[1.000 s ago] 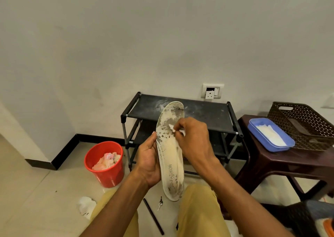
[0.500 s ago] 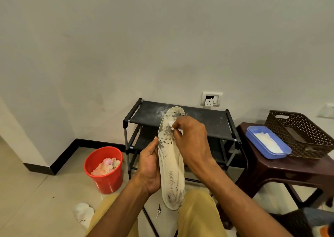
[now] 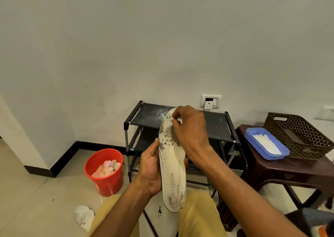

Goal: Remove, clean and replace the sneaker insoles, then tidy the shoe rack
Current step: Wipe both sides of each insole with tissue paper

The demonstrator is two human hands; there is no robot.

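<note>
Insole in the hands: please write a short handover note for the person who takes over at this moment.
Left hand grips the insole at its middle, toe end up.
Right hand pinches a small white wipe against the toe end.
Shoe rack stands behind; red bucket on the floor beside it.
Done: insole is out of the sneaker.
Left: wipe off dark stains at toe and heel, refit the insole, tidy the rack.
</note>
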